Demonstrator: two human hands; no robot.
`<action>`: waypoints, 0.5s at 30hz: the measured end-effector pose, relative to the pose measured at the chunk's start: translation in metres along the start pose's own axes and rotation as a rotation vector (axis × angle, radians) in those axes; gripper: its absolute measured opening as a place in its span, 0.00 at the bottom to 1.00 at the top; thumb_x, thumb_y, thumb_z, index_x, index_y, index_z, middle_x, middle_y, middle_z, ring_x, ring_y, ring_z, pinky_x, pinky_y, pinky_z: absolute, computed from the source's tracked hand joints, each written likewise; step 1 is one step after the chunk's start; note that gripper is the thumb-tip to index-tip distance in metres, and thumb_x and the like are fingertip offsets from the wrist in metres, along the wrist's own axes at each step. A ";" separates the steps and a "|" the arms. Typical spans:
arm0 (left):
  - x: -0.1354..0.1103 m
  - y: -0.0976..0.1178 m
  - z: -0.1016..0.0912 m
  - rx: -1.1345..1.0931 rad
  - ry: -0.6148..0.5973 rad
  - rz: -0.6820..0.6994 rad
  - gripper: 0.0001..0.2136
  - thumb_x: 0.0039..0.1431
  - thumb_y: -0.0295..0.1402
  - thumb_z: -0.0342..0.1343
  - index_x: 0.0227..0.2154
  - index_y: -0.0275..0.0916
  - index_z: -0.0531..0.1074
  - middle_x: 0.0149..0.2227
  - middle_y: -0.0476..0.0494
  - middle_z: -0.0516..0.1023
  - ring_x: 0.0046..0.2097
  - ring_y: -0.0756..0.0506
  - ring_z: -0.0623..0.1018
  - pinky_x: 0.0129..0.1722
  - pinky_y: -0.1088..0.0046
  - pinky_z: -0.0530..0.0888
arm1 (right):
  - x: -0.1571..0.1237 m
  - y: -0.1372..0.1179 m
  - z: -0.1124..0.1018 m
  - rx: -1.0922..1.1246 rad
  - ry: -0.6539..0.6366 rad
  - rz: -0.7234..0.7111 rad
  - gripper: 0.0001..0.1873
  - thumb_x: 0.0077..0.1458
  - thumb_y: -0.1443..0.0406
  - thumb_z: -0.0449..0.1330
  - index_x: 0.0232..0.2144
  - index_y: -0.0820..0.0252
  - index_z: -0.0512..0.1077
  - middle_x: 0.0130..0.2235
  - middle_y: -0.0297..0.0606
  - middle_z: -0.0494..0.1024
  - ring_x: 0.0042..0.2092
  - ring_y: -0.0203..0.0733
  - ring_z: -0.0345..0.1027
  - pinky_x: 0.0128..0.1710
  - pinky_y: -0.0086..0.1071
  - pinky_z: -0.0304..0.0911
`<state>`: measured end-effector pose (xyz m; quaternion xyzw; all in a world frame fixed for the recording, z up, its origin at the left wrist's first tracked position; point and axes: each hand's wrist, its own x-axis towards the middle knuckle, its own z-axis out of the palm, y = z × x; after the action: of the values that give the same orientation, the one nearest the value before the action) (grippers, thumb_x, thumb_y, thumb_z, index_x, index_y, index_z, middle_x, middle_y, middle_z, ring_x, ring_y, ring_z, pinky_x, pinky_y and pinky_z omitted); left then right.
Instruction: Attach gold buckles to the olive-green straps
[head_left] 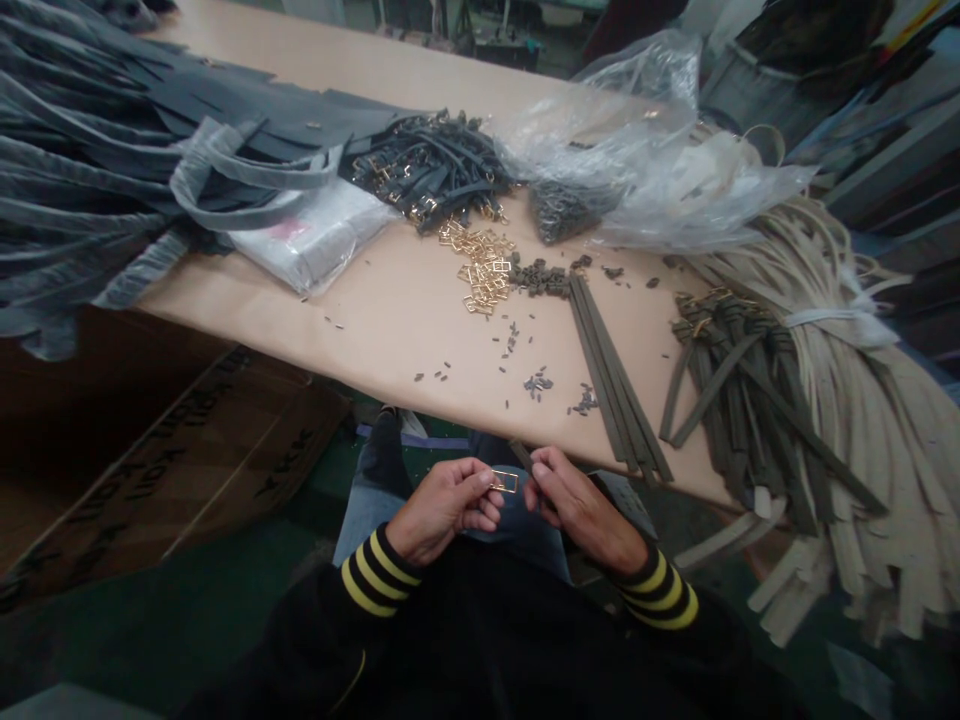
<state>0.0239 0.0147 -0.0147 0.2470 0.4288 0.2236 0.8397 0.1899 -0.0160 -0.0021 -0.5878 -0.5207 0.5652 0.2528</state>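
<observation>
Above my lap, my left hand point(442, 510) pinches a rectangular gold buckle point(505, 482) between thumb and fingers. My right hand point(577, 512) grips the end of a narrow olive strap point(521, 454), which reaches the buckle's edge. Whether it passes through the buckle is hidden by my fingers. Beyond my hands, on the paper-covered table point(375, 340), lie a stack of olive straps point(609, 372), a heap of loose gold buckles point(484, 270) and scattered small dark metal pieces point(537, 383).
Buckled olive straps point(750, 390) lie over cream strips point(847, 450) at right. Black buckled straps point(431, 170), a plastic bag point(600, 150), a white package point(311, 240) and grey strips point(112, 170) cover the table's far side. A cardboard box point(172, 470) stands at left.
</observation>
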 end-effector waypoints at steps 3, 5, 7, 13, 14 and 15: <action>-0.001 0.000 -0.002 -0.012 0.012 0.003 0.13 0.42 0.37 0.60 0.23 0.31 0.65 0.19 0.49 0.72 0.19 0.57 0.71 0.18 0.86 0.70 | -0.005 0.004 -0.003 -0.048 -0.083 0.013 0.12 0.56 0.59 0.44 0.26 0.60 0.58 0.21 0.29 0.61 0.20 0.29 0.52 0.20 0.24 0.50; -0.002 -0.001 -0.003 -0.026 0.010 -0.008 0.12 0.42 0.36 0.60 0.23 0.31 0.65 0.19 0.49 0.72 0.19 0.57 0.71 0.18 0.86 0.71 | -0.007 0.008 -0.005 -0.032 -0.120 0.026 0.14 0.55 0.58 0.46 0.24 0.62 0.60 0.20 0.29 0.61 0.19 0.28 0.51 0.19 0.24 0.48; -0.002 -0.003 -0.004 -0.042 0.001 -0.029 0.12 0.42 0.35 0.60 0.22 0.31 0.65 0.19 0.49 0.72 0.18 0.57 0.71 0.17 0.86 0.71 | -0.008 0.010 -0.006 -0.010 -0.158 0.033 0.14 0.54 0.58 0.47 0.24 0.63 0.61 0.20 0.29 0.61 0.19 0.28 0.51 0.19 0.24 0.47; -0.004 -0.013 -0.006 -0.107 -0.028 -0.101 0.11 0.41 0.33 0.61 0.22 0.31 0.65 0.18 0.48 0.73 0.18 0.56 0.71 0.16 0.87 0.71 | -0.009 0.012 -0.009 0.000 -0.273 0.050 0.16 0.53 0.57 0.48 0.25 0.65 0.63 0.20 0.31 0.63 0.19 0.27 0.51 0.18 0.23 0.46; -0.004 -0.015 -0.006 -0.129 -0.041 -0.116 0.11 0.41 0.32 0.61 0.22 0.31 0.65 0.18 0.48 0.73 0.18 0.56 0.71 0.16 0.87 0.71 | -0.010 0.013 -0.009 -0.002 -0.283 0.051 0.16 0.53 0.56 0.48 0.25 0.65 0.63 0.20 0.30 0.63 0.19 0.27 0.50 0.18 0.23 0.46; -0.004 -0.016 -0.007 -0.156 -0.056 -0.128 0.11 0.41 0.32 0.61 0.22 0.31 0.65 0.18 0.48 0.73 0.17 0.56 0.71 0.16 0.87 0.71 | -0.010 0.014 -0.009 0.000 -0.288 0.053 0.16 0.53 0.56 0.48 0.25 0.64 0.63 0.20 0.30 0.62 0.19 0.27 0.50 0.18 0.23 0.46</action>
<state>0.0189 0.0013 -0.0256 0.1589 0.4014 0.1951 0.8807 0.2044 -0.0268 -0.0082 -0.5142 -0.5360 0.6501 0.1603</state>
